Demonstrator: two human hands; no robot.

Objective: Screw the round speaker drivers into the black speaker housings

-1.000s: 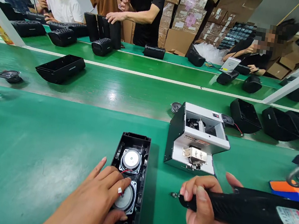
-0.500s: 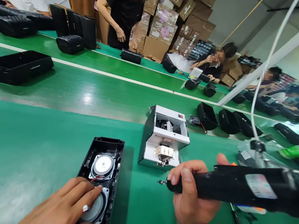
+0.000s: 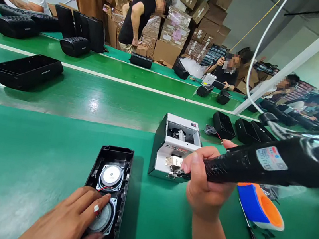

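Observation:
My right hand (image 3: pixel 210 184) is wrapped round a black electric screwdriver (image 3: pixel 249 162), held nearly level. Its tip reaches the front pick-up of a white and black screw feeder (image 3: pixel 159 149); the bit itself is hard to make out. My left hand (image 3: pixel 68 214) lies over the near end of an open black speaker housing (image 3: pixel 128 179), its index finger and thumb at either side of the lower speaker driver (image 3: pixel 103 217). A small white connector (image 3: pixel 96 208) shows by its fingers. The upper speaker driver (image 3: pixel 111 176) sits uncovered in the housing, red wire beside it.
A blue and orange tape roll (image 3: pixel 263 208) lies right of my forearm. Black speakers (image 3: pixel 25 70) stand along the green conveyor belt (image 3: pixel 104 104). A loose driver (image 3: pixel 210 130) lies behind the feeder. A white cable (image 3: pixel 253 70) hangs to the screwdriver. Co-workers stand or sit across the line.
My right hand has brought the screwdriver up and its tip forward to the screw feeder's front. My left hand stays on the driver. Across the line, a person in black has turned and bent.

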